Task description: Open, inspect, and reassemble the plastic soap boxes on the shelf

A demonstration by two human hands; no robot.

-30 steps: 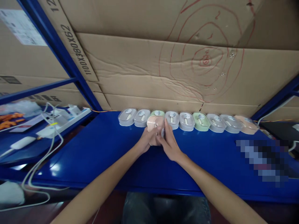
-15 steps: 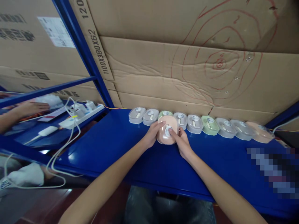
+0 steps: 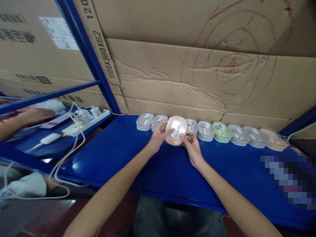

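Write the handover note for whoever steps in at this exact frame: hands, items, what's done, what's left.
Left hand and right hand together hold the pink oval plastic case, tilted up over the row.
Row of grey, green and pink oval plastic cases stands along the cardboard wall on the blue metal shelf.
Done: row lined up.
Left: the held case is not set down; it probably belongs in the row.

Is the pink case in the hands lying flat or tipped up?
Tipped up: the pink case faces the camera, held between left hand and right hand.
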